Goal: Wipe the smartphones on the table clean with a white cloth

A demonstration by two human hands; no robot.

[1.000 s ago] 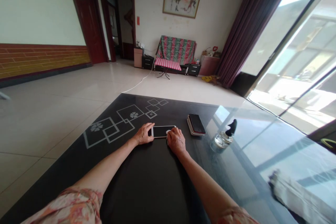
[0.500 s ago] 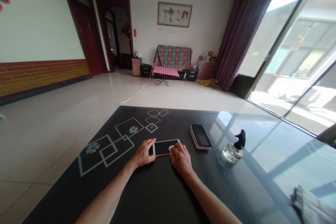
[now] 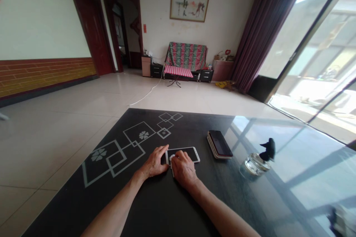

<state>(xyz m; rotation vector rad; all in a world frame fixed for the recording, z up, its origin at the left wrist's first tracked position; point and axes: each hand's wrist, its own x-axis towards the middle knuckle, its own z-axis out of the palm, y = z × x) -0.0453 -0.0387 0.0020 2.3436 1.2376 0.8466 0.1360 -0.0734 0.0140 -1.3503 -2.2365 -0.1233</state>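
Note:
A white-framed smartphone (image 3: 194,153) with a dark screen lies flat on the black table. My left hand (image 3: 152,163) grips its left end, thumb at the near edge and fingers at the far corner. Over the left half of the screen is my right hand (image 3: 184,170), its fingers closed and pressing a small white wipe (image 3: 171,157) to the glass. Most of the wipe is hidden under the fingers. To the right sits a stack of phones (image 3: 220,143), a dark screen uppermost. Further right stands a clear spray bottle (image 3: 255,165) with a black trigger head.
The glossy black table (image 3: 205,207) has grey squares and flowers on its left side. A blurred grey-white object (image 3: 343,220) lies at the near right corner. Beyond the table are a small checked table (image 3: 178,71) and a cloth-covered piece (image 3: 186,55) by the wall.
My right hand has slid the wipe leftward along the screen, baring the phone's right end. My left hand keeps its hold. The view has shifted slightly.

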